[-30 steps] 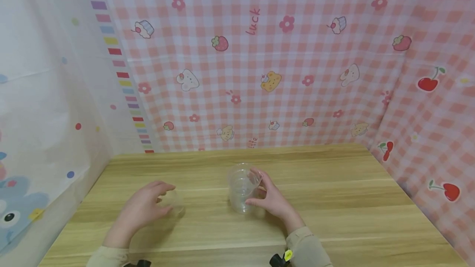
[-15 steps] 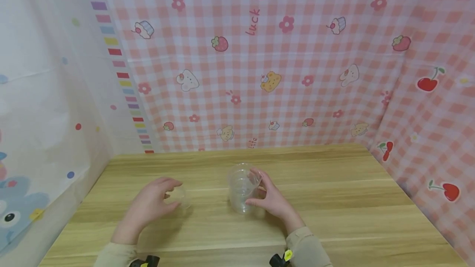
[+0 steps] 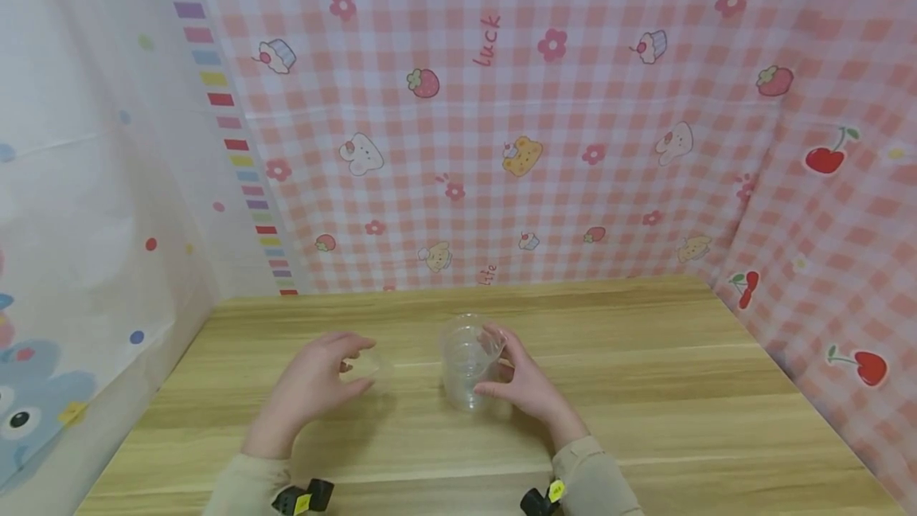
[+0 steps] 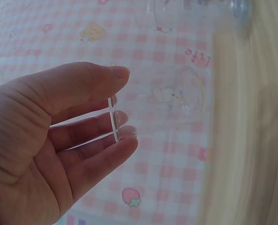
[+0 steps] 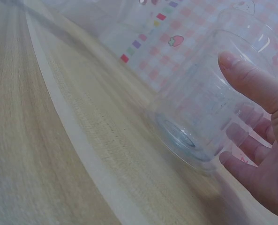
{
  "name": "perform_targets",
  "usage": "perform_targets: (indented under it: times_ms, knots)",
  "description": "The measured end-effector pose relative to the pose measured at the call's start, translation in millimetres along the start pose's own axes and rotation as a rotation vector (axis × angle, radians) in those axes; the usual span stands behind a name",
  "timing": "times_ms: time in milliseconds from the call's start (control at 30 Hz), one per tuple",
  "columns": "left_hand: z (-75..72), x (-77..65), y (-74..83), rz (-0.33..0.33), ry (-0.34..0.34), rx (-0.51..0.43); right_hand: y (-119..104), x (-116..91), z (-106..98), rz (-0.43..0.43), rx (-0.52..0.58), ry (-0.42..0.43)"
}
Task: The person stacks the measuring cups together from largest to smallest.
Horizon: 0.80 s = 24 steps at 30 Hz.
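In the head view my left hand [image 3: 322, 381] pinches a small clear plastic cup [image 3: 376, 370], faint against the wood. The left wrist view shows the thumb and fingers at one end of this cup [image 4: 176, 96], which lies sideways with its other end pointing away. My right hand [image 3: 526, 381] grips a larger clear plastic cup [image 3: 466, 369] standing upright at the middle of the table. Seen from the right wrist, thumb and fingers wrap the side of the larger cup [image 5: 195, 101], and ring lines show in its see-through wall.
Both cups are over a wooden table [image 3: 666, 388]. A pink checked cloth [image 3: 458, 118] hangs behind it and another [image 3: 852, 261] on the right. A white printed cloth [image 3: 107, 205] covers the left side.
My left hand has moved right with the small cup, closer to the larger cup. The right hand and its cup have stayed in place.
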<state>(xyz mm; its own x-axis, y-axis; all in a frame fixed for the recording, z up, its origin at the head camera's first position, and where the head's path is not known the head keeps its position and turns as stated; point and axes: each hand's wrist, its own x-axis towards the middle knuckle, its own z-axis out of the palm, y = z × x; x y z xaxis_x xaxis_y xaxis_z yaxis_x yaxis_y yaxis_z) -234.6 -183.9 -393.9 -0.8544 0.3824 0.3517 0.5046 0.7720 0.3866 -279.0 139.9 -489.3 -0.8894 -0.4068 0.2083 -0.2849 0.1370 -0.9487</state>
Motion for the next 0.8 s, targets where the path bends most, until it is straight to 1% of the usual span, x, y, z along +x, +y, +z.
perform_targets:
  times_ms: [267,567,800]
  knots:
    - [3.0,10.8,9.2,0.001,0.013,-0.010,1,1,0,0.007,-0.007,0.001]
    - [0.5,18.9,19.8,0.037,0.034,-0.022,1,1,0,0.002,-0.010,0.000]
    - [-2.4,25.3,27.0,0.032,0.028,-0.040,1,0,0,-0.014,-0.002,0.003]
